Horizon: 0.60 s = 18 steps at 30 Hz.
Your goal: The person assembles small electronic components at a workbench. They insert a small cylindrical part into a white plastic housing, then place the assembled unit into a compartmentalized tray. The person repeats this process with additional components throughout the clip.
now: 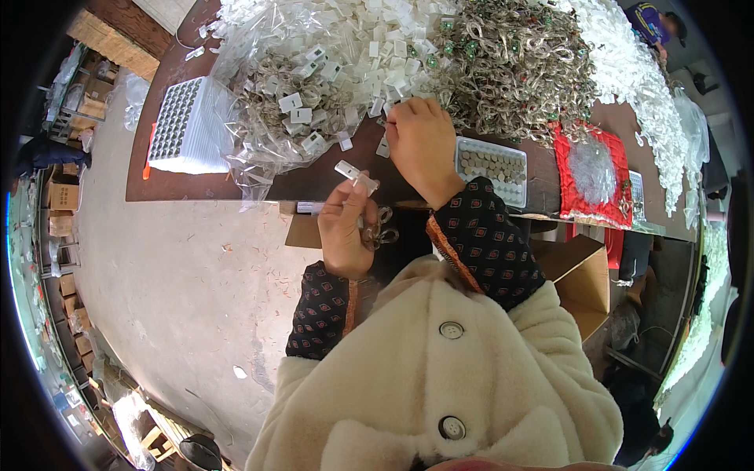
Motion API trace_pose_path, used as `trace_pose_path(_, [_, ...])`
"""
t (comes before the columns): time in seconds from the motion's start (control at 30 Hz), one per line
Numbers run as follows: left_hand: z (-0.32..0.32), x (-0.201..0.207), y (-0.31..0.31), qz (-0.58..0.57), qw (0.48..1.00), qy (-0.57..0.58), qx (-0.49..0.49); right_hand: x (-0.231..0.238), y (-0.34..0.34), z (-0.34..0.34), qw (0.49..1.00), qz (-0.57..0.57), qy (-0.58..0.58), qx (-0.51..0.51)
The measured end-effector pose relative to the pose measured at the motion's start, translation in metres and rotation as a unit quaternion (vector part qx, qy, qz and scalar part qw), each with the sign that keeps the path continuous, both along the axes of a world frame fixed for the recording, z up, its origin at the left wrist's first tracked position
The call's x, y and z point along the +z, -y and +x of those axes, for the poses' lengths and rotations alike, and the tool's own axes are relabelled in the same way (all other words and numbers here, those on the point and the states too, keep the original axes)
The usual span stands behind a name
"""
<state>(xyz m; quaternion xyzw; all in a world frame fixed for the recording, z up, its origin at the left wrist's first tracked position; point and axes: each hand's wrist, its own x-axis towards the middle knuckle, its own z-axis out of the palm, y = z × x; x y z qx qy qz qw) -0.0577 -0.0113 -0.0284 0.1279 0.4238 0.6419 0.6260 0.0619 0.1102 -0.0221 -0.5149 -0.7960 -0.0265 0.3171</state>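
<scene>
Close to the table's front edge, my left hand (343,239) is closed on a small white plastic case (346,169), held between thumb and fingers. A looped clear cable (384,230) hangs beside that palm. My right hand (422,145) is over the table edge with its fingers curled in among loose white plastic pieces; whatever is in its fingertips is hidden. Just beyond lies a heap of small white plastic pieces (385,55). To its right rises a tangled pile of looped clear cables (518,71) with green bits. A tray of small round metal discs (493,169) is right of my wrist.
Left on the brown table (275,187) stands a stack of white trays (184,118), beside a clear plastic bag (251,153) of cabled pieces. A red cloth (561,177) and more white parts (652,118) lie right. Below is a cardboard box (581,275). Another person (648,23) is at far right.
</scene>
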Motion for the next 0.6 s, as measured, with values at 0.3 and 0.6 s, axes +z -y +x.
trace_pose_path(0.3, [0.003,-0.007,-0.005,0.021,1.000,-0.008,-0.014,-0.005,-0.003,0.009,0.997,0.045,-0.045,0.033])
trace_pose_path(0.6, [0.003,0.001,-0.003,0.039,0.999,-0.016,-0.018,0.035,0.008,0.024,0.983,0.029,-0.140,0.116])
